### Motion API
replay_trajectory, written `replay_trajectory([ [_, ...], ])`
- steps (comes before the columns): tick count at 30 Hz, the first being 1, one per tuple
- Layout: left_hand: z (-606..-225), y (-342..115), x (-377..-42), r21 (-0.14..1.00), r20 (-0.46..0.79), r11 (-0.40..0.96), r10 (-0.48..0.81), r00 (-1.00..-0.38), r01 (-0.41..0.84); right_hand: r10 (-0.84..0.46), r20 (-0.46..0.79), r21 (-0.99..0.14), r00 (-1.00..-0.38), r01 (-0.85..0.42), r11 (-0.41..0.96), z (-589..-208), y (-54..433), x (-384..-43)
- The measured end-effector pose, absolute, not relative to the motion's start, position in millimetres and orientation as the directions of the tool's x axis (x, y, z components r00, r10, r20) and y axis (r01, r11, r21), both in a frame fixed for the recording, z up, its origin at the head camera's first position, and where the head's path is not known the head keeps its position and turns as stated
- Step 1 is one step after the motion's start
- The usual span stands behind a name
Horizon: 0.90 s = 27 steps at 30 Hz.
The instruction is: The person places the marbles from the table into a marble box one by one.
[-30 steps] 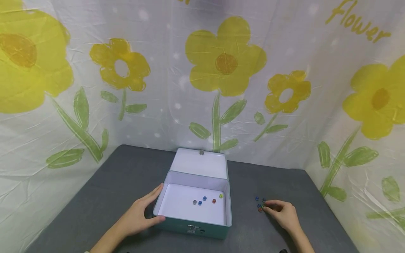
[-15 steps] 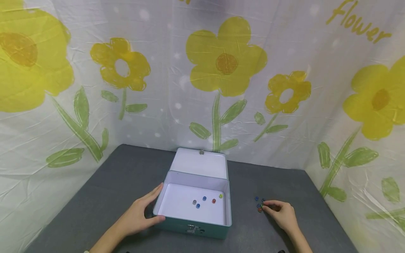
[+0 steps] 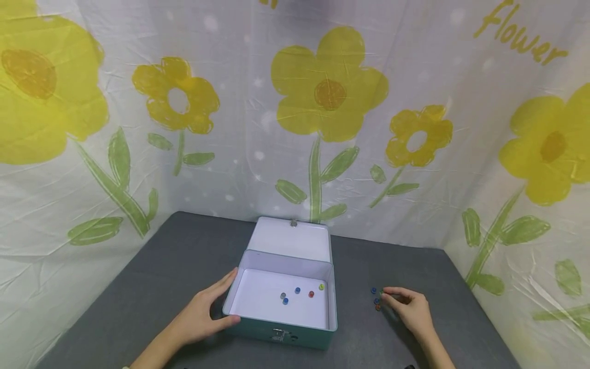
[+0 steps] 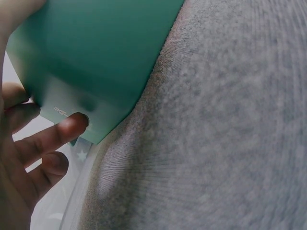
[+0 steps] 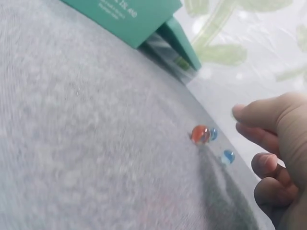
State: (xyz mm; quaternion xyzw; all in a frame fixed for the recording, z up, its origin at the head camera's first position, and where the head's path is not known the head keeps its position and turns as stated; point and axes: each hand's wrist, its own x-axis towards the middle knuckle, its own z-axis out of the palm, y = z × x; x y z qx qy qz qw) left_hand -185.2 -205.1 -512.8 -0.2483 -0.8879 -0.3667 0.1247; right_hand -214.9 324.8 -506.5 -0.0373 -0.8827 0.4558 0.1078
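Observation:
My left hand (image 3: 205, 310) holds the left end of a green tin box (image 3: 281, 333) in the head view, its thumb at the front corner and its fingertips on the side rim. In the left wrist view its bent fingers lie against the green wall. To the right of the box, my right hand (image 3: 410, 310) pinches a small green marble (image 3: 381, 292) between thumb and fingertips; the right wrist view hides this marble. Just under those fingertips an orange-red marble (image 5: 200, 134) and blue marbles (image 5: 228, 156) lie on the grey cloth.
The box's lid (image 3: 292, 238) is folded back, away from the person. On its white floor lie several marbles, among them a red marble (image 3: 311, 294) and a yellow-green marble (image 3: 321, 287). A flowered curtain (image 3: 249, 128) hangs behind the grey table (image 3: 184, 241).
My right hand has shifted slightly away from the person with the green marble at its fingertips. Inside the box one blue marble has rolled left, towards the grey one. My left hand stays put.

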Motion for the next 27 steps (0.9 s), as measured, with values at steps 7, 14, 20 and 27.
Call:
replay_trajectory([
  [7, -513.3, -205.0, -185.6, 0.583, 0.419, 0.603, 0.351, -0.837, 0.545, 0.214, 0.157, -0.846, -0.964, -0.019, 0.533, -497.5, 320.6, -216.6],
  [14, -515.2, -206.0, -187.2, 0.576, 0.421, 0.605, 0.356, -0.834, 0.549, 0.230, 0.156, -0.869, -0.961, -0.023, 0.494, -491.3, 319.1, -218.0],
  [20, -515.6, -206.5, -187.7, 0.574, 0.420, 0.611, 0.353, -0.836, 0.546, 0.223, 0.193, -0.872, -0.955, -0.063, 0.485, -487.2, 312.9, -223.0],
  [27, -515.0, -205.5, -187.3, 0.586, 0.407, 0.608, 0.351, -0.843, 0.536, 0.219, 0.227, -0.882, -0.949, -0.105, 0.460, -482.5, 297.8, -228.6],
])
